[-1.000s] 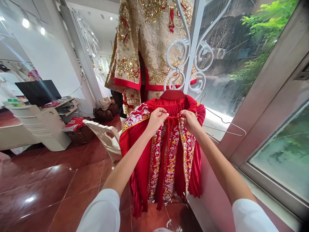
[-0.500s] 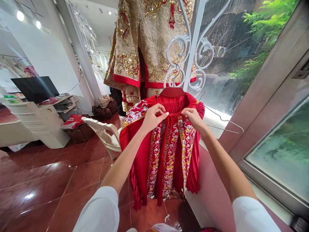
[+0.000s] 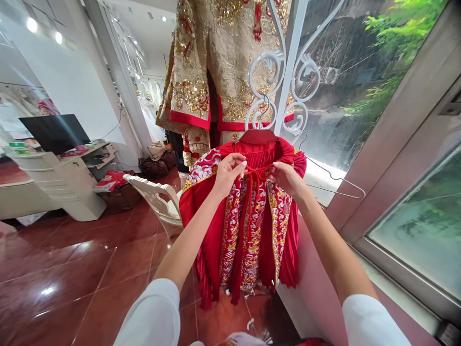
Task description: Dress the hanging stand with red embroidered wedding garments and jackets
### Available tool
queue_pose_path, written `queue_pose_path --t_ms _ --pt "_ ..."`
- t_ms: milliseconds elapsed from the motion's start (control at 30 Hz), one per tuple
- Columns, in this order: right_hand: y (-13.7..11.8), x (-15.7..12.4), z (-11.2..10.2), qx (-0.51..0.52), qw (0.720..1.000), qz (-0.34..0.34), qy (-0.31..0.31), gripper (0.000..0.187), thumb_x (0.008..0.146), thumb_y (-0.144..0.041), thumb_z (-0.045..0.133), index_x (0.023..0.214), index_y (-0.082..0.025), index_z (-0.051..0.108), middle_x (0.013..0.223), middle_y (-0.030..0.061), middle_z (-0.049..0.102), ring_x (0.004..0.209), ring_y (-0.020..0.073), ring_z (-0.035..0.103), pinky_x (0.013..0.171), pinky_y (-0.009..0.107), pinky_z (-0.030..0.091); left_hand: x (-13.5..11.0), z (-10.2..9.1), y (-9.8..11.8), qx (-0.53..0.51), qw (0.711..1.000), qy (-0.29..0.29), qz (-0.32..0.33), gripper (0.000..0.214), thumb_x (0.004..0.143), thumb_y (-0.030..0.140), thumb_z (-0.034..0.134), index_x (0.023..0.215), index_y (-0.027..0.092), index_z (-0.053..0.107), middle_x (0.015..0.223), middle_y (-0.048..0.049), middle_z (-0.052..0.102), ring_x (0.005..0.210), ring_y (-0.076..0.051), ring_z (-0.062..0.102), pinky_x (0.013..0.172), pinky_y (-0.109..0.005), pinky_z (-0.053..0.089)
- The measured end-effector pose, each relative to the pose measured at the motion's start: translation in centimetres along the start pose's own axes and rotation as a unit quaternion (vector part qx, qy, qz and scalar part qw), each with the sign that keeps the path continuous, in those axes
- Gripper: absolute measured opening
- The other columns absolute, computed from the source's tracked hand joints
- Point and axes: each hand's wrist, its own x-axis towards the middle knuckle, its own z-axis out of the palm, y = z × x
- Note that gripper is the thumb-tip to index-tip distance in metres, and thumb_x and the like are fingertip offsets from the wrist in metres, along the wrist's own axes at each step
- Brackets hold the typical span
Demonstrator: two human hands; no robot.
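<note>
A red pleated skirt (image 3: 207, 230) with silver and gold embroidered panels hangs in front of me from a dark red hanger (image 3: 258, 136). Across its upper front runs a thin red cord (image 3: 256, 173), knotted in the middle with strands dangling over the embroidery. My left hand (image 3: 229, 175) is closed left of the knot, thumb and fingers pinching the cord. On the other side, my right hand (image 3: 290, 179) pinches the cord between thumb and forefinger. Its remaining fingers are curled and partly hidden against the fabric.
The hanger hooks onto a white scrolled metal rack (image 3: 283, 91). Behind hangs a gold sequined jacket (image 3: 230, 81) with red trim. A bare wire hanger (image 3: 338, 185) sticks out right, near the window. To the left are a white chair (image 3: 154, 194) and a desk (image 3: 72, 182) with a monitor (image 3: 54, 132).
My hands have moved slightly apart, drawing the cord outward at the knot. A short looped strand now shows below the knot on its right side.
</note>
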Motion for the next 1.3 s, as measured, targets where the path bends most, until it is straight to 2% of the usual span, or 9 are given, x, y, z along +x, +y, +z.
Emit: queue_pose_path --t_ms 200,333,567,733,867,1033,1133,1200,1300 --pt "0.1 0.2 -0.8 -0.099 0.993 -0.039 0.058 0.047 0.064 -0.039 0.071 0.049 -0.02 0.03 0.044 -0.0077 0.023 0.041 0.0061 0.028 0.041 0.022 0.029 0.2 0.0 -0.8 0.014 0.999 0.043 0.008 0.013 0.074 0.026 0.065 0.081 0.018 0.059 0.053 0.0072 0.044 0.045 -0.005 0.043 0.047 -0.018 0.037" --pt "0.1 0.1 -1.5 -0.234 0.961 -0.111 0.102 0.045 0.066 -0.037 0.071 0.046 -0.018 0.035 0.044 -0.0052 0.033 0.043 0.0057 0.027 0.044 0.023 0.028 0.0 -0.6 -1.2 -0.001 0.998 0.058 0.0 0.013 0.074 0.026 0.065 0.081 0.018 0.058 0.052 0.0076 0.044 0.044 -0.005 0.043 0.047 -0.018 0.036" --pt "0.3 -0.1 0.9 0.019 0.994 -0.106 0.011 0.027 0.079 -0.05 0.05 0.08 -0.023 0.051 0.081 0.0023 0.058 0.07 0.0136 0.053 0.063 0.028 0.043 0.3 2.1 -1.0 -0.015 0.998 0.035 0.044 0.025 0.075 0.039 0.063 0.088 0.019 0.057 0.067 0.0021 0.056 0.065 -0.01 0.057 0.068 -0.025 0.047" --pt "0.0 0.9 1.4 0.057 0.988 -0.135 0.04 0.036 0.082 -0.049 0.048 0.062 -0.022 0.035 0.048 -0.0071 0.021 0.041 0.0087 0.021 0.046 0.025 0.032 1.2 3.0 -0.5 -0.089 0.996 0.025 -0.001 0.018 0.079 0.037 0.059 0.083 0.02 0.054 0.05 0.0095 0.032 0.038 -0.004 0.03 0.041 -0.019 0.031" --pt "0.1 2.0 0.7 0.058 0.992 -0.107 0.036 0.045 0.077 -0.053 0.054 0.057 -0.021 0.028 0.045 -0.0082 0.014 0.039 0.0078 0.012 0.04 0.024 0.02 1.4 1.2 -0.9 -0.071 0.997 -0.014 -0.033 0.02 0.075 0.037 0.063 0.08 0.019 0.054 0.046 0.011 0.03 0.033 -0.003 0.023 0.036 -0.018 0.024" --pt "1.4 2.3 0.5 0.053 0.987 -0.131 0.075 0.043 0.075 -0.057 0.054 0.058 -0.021 0.035 0.043 -0.0075 0.024 0.039 0.0082 0.023 0.044 0.024 0.031 0.2 -1.6 -0.8 0.104 0.994 -0.002 0.029 0.018 0.082 0.035 0.055 0.083 0.017 0.057 0.053 0.0059 0.047 0.043 -0.007 0.046 0.05 -0.023 0.045" --pt "2.7 0.8 0.1 -0.027 0.977 -0.175 0.12 0.031 0.072 -0.049 0.057 0.068 -0.02 0.05 0.061 -0.0012 0.05 0.057 0.0124 0.048 0.059 0.026 0.042 -2.7 -2.3 -0.8 0.289 0.946 0.086 0.116 0.015 0.084 0.028 0.052 0.091 0.017 0.059 0.084 -0.0053 0.062 0.08 -0.015 0.061 0.071 -0.029 0.052" --pt "4.2 -0.8 0.1 -0.108 0.956 -0.205 0.178 0.026 0.074 -0.045 0.056 0.074 -0.019 0.054 0.075 0.0016 0.056 0.071 0.015 0.053 0.068 0.028 0.043 -5.4 -1.7 -1.8 0.357 0.91 0.145 0.15 0.018 0.084 0.024 0.051 0.099 0.017 0.057 0.103 -0.009 0.058 0.092 -0.017 0.059 0.072 -0.028 0.054" --pt "7.9 -3.1 0.9 -0.236 0.902 -0.217 0.288 0.027 0.077 -0.043 0.055 0.087 -0.019 0.053 0.085 0.0045 0.057 0.078 0.0176 0.053 0.074 0.032 0.043 -8.8 0.5 -4.9 0.419 0.896 0.101 0.11 0.023 0.084 0.02 0.049 0.107 0.019 0.054 0.104 -0.0101 0.058 0.092 -0.019 0.06 0.073 -0.03 0.055"
